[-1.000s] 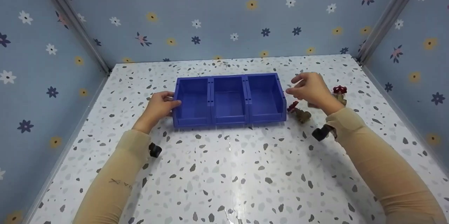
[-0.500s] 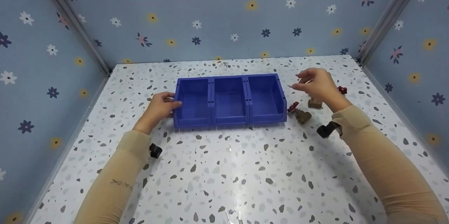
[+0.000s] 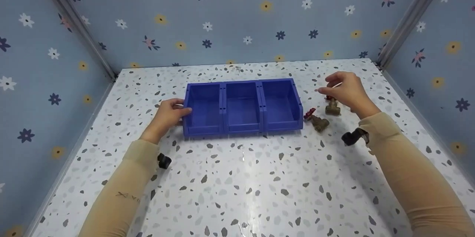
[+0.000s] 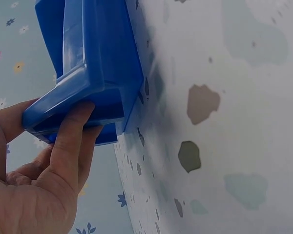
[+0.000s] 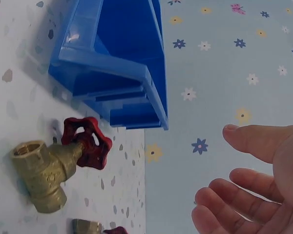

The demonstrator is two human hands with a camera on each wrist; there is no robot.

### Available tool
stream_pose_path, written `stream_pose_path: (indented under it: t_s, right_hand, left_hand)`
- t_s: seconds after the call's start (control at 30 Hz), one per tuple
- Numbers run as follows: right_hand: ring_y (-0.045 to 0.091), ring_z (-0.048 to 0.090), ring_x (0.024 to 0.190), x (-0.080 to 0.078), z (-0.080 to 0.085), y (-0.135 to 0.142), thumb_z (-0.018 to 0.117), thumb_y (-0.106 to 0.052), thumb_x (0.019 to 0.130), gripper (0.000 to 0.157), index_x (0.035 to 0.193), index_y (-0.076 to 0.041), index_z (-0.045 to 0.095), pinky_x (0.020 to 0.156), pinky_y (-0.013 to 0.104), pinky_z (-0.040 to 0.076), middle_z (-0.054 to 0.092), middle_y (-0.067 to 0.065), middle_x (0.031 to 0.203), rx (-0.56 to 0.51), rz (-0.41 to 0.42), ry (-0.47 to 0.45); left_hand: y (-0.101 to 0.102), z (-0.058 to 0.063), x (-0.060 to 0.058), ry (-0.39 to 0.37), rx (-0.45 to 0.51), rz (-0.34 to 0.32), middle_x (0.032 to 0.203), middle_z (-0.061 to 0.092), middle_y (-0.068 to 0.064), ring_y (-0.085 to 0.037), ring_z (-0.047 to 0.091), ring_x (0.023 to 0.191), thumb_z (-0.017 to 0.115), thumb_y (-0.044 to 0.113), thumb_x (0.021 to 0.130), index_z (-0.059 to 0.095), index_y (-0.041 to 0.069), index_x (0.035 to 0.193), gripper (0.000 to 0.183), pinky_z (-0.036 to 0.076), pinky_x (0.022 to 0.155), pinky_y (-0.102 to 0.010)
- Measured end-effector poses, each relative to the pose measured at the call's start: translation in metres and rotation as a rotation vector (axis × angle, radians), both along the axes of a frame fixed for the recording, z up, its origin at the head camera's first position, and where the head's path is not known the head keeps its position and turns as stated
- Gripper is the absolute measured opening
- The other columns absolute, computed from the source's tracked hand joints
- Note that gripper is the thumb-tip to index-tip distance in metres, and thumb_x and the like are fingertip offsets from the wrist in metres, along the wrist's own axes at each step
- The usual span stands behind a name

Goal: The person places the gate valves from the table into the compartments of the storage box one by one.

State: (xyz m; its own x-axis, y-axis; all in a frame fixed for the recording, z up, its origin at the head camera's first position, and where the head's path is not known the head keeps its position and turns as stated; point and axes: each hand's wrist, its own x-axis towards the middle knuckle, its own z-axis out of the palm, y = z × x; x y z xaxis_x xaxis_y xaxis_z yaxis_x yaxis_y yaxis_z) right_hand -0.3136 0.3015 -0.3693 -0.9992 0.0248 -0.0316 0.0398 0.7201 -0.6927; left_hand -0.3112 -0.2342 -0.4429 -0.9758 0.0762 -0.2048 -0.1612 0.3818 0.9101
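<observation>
A row of three joined blue bins (image 3: 243,112) stands on the table. My left hand (image 3: 165,116) grips the left bin's side wall, thumb over the rim and fingers outside, as the left wrist view shows. My right hand (image 3: 347,88) is raised right of the bins, fingers loosely bent and holding nothing. Below it lie a brass gate valve (image 3: 333,108) and, nearer the bins, another brass valve (image 3: 319,123) with a red handwheel (image 5: 90,142). A further small brownish bit (image 3: 352,110) shows beside the right wrist, mostly hidden by the hand.
The speckled white table (image 3: 222,185) is enclosed by flowered blue panels (image 3: 245,18) at the back and both sides. Metal posts (image 3: 404,14) stand at the back corners. Black wrist cameras (image 3: 352,137) hang under both sleeves.
My right hand has moved right, away from the bins, uncovering one brass valve and covering another farther right. The left hand and the bins have stayed in place.
</observation>
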Motion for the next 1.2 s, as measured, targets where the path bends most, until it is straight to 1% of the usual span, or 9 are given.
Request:
stream_pose_path:
  t_s: [0.07,0.2,0.3,0.43,0.6,0.7,0.9,1.03,1.2]
  right_hand:
    - [0.037,0.066,0.117,0.000,-0.002,0.005,0.081,-0.036,0.100,0.060,0.144,0.000,0.061,0.102,0.054,0.057,0.063,0.024,0.138,-0.009,-0.009,-0.009]
    - [0.036,0.064,0.119,0.001,-0.004,0.014,0.081,-0.037,0.100,0.064,0.146,0.002,0.059,0.110,0.061,0.054,0.061,0.024,0.141,-0.036,-0.032,-0.025]
    - [0.039,0.060,0.124,0.001,-0.007,0.023,0.080,-0.038,0.101,0.066,0.147,0.003,0.057,0.115,0.064,0.050,0.059,0.026,0.143,-0.038,-0.040,-0.020]
    - [0.042,0.058,0.128,-0.001,-0.012,0.034,0.078,-0.039,0.101,0.066,0.148,0.003,0.057,0.115,0.061,0.048,0.059,0.027,0.144,-0.028,-0.068,-0.019]
    - [0.039,0.060,0.123,-0.004,-0.019,0.046,0.079,-0.042,0.101,0.068,0.146,0.004,0.057,0.105,0.052,0.054,0.059,0.027,0.143,-0.018,-0.136,-0.043]
    - [0.037,0.060,0.121,-0.004,-0.022,0.053,0.078,-0.043,0.100,0.069,0.146,0.004,0.056,0.101,0.048,0.055,0.058,0.026,0.143,-0.020,-0.170,-0.052]
    - [0.037,0.058,0.126,-0.003,-0.026,0.065,0.079,-0.047,0.099,0.074,0.148,0.004,0.055,0.106,0.051,0.052,0.056,0.026,0.147,-0.044,-0.218,-0.074]
    - [0.036,0.058,0.124,-0.003,-0.030,0.072,0.078,-0.049,0.099,0.077,0.148,0.004,0.054,0.105,0.050,0.053,0.056,0.026,0.146,-0.043,-0.236,-0.081]
    - [0.036,0.057,0.122,-0.002,-0.034,0.081,0.077,-0.049,0.099,0.076,0.148,0.006,0.054,0.104,0.048,0.052,0.056,0.027,0.146,-0.035,-0.255,-0.090]
  left_hand:
    - [0.000,0.001,0.000,-0.003,0.002,0.002,0.145,0.062,-0.033,-0.045,0.067,0.131,0.065,0.014,0.108,0.050,-0.007,0.156,0.054,0.067,0.099,-0.040]
    - [0.000,0.001,0.000,-0.008,0.012,0.003,0.146,0.062,-0.033,-0.045,0.067,0.133,0.065,0.014,0.108,0.049,-0.006,0.157,0.055,0.066,0.102,-0.043]
    - [0.000,0.001,0.000,-0.002,0.008,0.002,0.145,0.062,-0.033,-0.045,0.067,0.132,0.065,0.015,0.108,0.049,-0.006,0.157,0.055,0.067,0.100,-0.042]
    - [0.000,-0.001,0.002,0.012,0.010,0.001,0.142,0.063,-0.032,-0.045,0.069,0.129,0.066,0.015,0.108,0.050,-0.007,0.156,0.055,0.068,0.096,-0.040]
    - [-0.001,-0.003,0.003,0.015,0.024,0.007,0.139,0.064,-0.030,-0.043,0.070,0.126,0.067,0.014,0.108,0.051,-0.007,0.154,0.054,0.068,0.096,-0.040]
    - [-0.001,-0.003,0.003,0.020,0.018,0.005,0.139,0.064,-0.030,-0.042,0.070,0.126,0.067,0.015,0.108,0.051,-0.007,0.154,0.054,0.068,0.095,-0.039]
    - [0.000,-0.003,0.001,0.000,0.044,-0.002,0.144,0.062,-0.031,-0.043,0.067,0.131,0.065,0.014,0.109,0.050,-0.007,0.154,0.052,0.067,0.099,-0.042]
    - [0.000,-0.002,0.001,-0.008,0.050,0.002,0.145,0.062,-0.031,-0.042,0.067,0.132,0.064,0.014,0.109,0.050,-0.007,0.154,0.052,0.066,0.101,-0.043]
    - [0.000,-0.002,0.000,-0.005,0.043,0.003,0.144,0.062,-0.031,-0.042,0.068,0.131,0.064,0.014,0.109,0.051,-0.007,0.153,0.051,0.067,0.099,-0.041]
